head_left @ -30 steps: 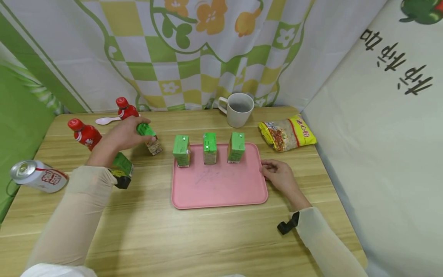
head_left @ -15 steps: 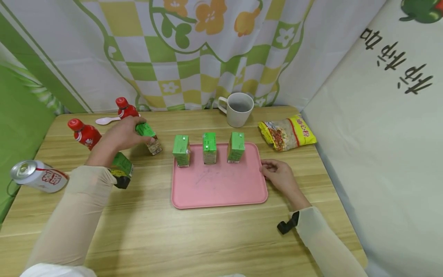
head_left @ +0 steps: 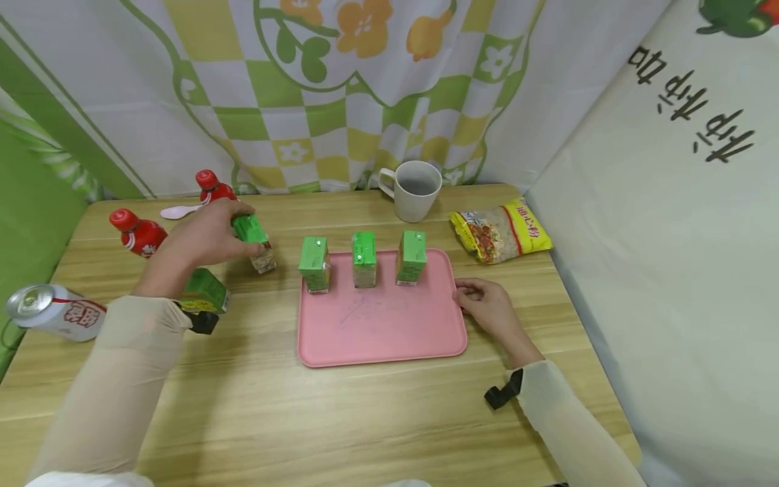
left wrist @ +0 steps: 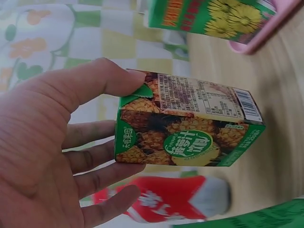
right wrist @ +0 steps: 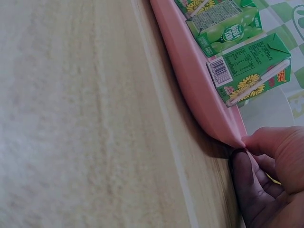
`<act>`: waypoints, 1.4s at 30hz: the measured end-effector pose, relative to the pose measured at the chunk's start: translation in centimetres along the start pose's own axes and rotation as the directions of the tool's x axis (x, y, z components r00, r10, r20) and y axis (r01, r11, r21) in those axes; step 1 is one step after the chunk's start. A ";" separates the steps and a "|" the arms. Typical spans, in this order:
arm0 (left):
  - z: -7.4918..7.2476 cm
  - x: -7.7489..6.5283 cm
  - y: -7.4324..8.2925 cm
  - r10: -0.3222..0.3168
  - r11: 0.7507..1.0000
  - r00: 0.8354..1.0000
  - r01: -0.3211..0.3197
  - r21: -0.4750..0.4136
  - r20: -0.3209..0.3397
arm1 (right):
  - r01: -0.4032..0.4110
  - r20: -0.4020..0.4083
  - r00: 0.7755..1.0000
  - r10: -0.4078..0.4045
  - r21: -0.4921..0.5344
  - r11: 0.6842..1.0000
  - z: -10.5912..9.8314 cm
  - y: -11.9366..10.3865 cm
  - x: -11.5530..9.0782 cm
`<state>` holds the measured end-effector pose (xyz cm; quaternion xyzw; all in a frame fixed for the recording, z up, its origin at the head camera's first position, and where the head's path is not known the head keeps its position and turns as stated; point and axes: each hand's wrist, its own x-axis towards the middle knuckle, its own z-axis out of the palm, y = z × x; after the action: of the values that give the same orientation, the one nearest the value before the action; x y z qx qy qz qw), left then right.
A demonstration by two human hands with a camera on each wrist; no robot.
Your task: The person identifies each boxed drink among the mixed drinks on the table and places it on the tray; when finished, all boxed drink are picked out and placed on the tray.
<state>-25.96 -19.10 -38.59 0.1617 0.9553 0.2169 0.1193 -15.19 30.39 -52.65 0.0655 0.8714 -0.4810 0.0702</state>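
At the left of the table my left hand (head_left: 203, 233) grips the top of a green pineapple juice box (head_left: 255, 240). In the left wrist view, the thumb presses one side of that juice box (left wrist: 190, 123) and the fingers lie behind it. My right hand (head_left: 489, 308) pinches the right rim of a pink tray (head_left: 383, 331). The right wrist view shows thumb and fingers on the rim. Three green drink boxes, left (head_left: 314, 264), middle (head_left: 365, 260) and right (head_left: 411, 257), stand upright along the tray's far side.
Another green box (head_left: 205, 291) is partly hidden by my left wrist. Two red bottles (head_left: 143, 233), a pale spoon (head_left: 176, 212) and a tilted white can (head_left: 57, 311) are at left. A mug (head_left: 416, 193) and a yellow food packet (head_left: 502, 233) stand behind the tray, near the curtain.
The head view has shifted slightly, so everything appears a little further left. Both hands keep their holds on the juice box and the tray rim.
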 end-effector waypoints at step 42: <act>4.9 -7.9 11.4 0.394 0.913 0.915 -0.380 0.146 -0.083 | -0.001 0.000 1.000 0.001 -0.006 1.000 0.1 -0.3 0.0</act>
<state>-14.30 -10.41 -36.47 0.3429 0.9211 0.1839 0.0104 -15.27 30.14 -52.45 0.0658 0.8728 -0.4784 0.0706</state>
